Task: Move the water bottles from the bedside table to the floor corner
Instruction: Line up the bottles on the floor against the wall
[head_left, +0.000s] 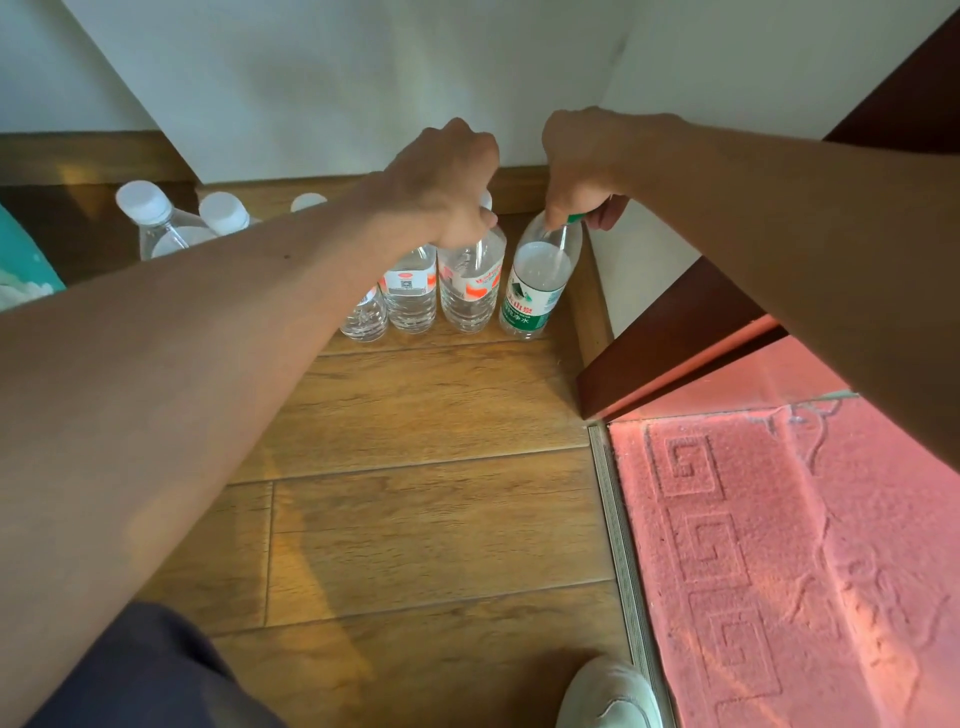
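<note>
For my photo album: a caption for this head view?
Left hand and right hand set bottles into the wooden floor corner.

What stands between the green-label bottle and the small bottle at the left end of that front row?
In the head view, two clear bottles with red-and-white labels: one gripped at the neck by the left hand, and a squarer one beside it.

Bottle caps (485, 200) under both sets of fingers (470, 228); further bottles (156, 223) behind the left forearm (208, 322).

bottles (470, 291) rowed on floor (415, 467), against wall (363, 78)
</note>
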